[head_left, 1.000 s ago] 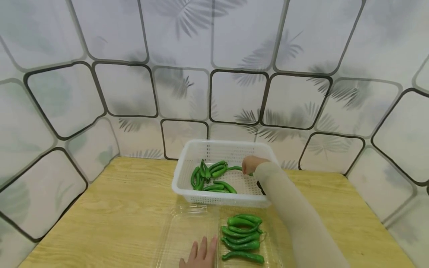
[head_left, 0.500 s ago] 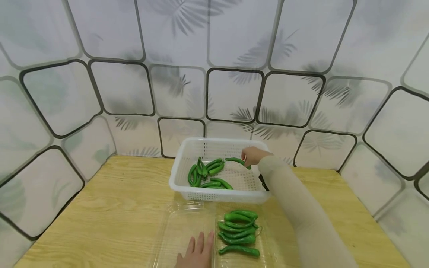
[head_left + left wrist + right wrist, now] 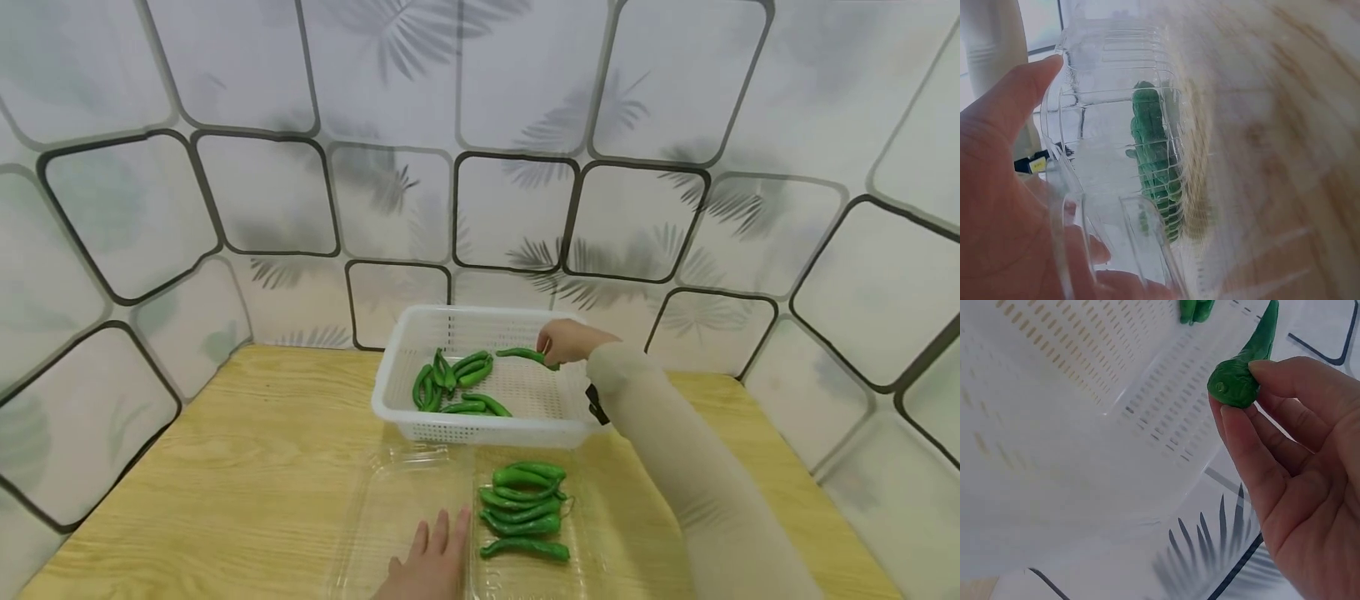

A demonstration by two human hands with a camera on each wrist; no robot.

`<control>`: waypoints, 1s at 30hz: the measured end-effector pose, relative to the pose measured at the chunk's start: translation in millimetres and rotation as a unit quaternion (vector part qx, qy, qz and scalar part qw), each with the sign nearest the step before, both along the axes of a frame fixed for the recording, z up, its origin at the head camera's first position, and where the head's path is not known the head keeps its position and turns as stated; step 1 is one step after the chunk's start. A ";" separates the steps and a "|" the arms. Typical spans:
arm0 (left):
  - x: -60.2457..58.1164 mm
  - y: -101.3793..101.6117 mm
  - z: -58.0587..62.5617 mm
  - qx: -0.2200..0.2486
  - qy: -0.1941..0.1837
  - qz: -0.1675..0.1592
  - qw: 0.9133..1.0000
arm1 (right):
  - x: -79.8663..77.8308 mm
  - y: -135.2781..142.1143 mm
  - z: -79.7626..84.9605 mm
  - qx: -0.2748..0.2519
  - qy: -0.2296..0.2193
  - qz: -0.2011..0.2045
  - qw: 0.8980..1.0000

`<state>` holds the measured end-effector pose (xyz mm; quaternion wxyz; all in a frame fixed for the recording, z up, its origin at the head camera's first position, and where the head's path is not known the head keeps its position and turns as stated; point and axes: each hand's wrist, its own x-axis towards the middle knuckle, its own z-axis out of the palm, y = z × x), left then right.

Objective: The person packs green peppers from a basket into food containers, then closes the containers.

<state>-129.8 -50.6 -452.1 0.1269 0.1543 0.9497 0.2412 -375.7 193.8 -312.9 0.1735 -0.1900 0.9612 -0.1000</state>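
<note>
My right hand [image 3: 567, 341] pinches a green chili pepper [image 3: 1234, 382] near its thick stem end, thumb on one side and fingers on the other. It is over the right part of a white perforated basket [image 3: 487, 430], the pepper's thin end pointing left. My left hand [image 3: 429, 557] lies with straight fingers on the left half of a clear plastic clamshell box [image 3: 358, 521], beside the middle fold. In the left wrist view its thumb touches the plastic edge and other fingers show through the wall. Several green chili peppers [image 3: 522, 500] lie stacked crosswise in the right half.
More green chilies [image 3: 442, 383] lie in the basket's left part, with a few [image 3: 480, 405] near its front wall. The basket stands behind the clear box on a wooden table [image 3: 247, 467]. A patterned curtain [image 3: 397, 200] surrounds the table's back and sides.
My right hand has lifted slightly up from the basket floor with the chili in its fingers. The left hand stays on the box. The whole head view has shifted a little.
</note>
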 end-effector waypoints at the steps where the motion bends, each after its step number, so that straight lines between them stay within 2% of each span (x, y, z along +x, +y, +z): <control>1: -0.1 -0.1 1.5 0.000 -0.007 -0.002 1.000 | 3.7 0.2 0.6 -0.002 -0.001 -0.001 1.000; 7: -0.8 1.5 8.8 -0.002 -0.033 -0.012 0.999 | 24.1 5.1 1.2 -0.006 0.013 0.018 1.000; 17: 0.9 1.3 16.6 0.004 -0.031 -0.017 0.999 | 48.8 8.8 -2.6 -0.034 0.024 0.038 0.998; 23: 2.5 2.4 17.5 0.004 -0.027 -0.017 0.999 | 58.4 9.2 -8.6 -0.037 0.023 0.035 0.998; 30: 3.3 2.3 19.5 0.018 -0.046 -0.020 0.999 | 67.5 15.7 -10.3 -0.052 0.034 0.044 0.997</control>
